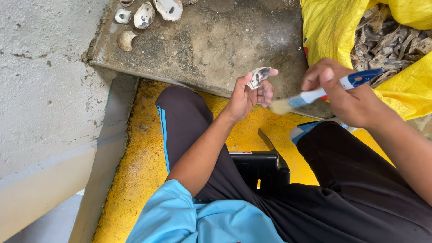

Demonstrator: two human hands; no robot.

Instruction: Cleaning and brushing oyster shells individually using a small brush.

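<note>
Oyster shell sits pinched at the tips of my left hand, thumb on one edge, fingers curled up behind it, held over the edge of the grimy concrete slab. My right hand is closed around a blue-and-white brush, bristles pointing at the shell and just short of it. Behind the brush, a yellow sack gapes open, full of dark rough shells. Up on the slab's far corner, a few pale opened shells lie together. Risk, as I judge it: that grip is thin, fingertips only, so a firm stroke could flick the shell out and drop it onto the yellow floor, or a sharp edge could nick my fingers.
</note>
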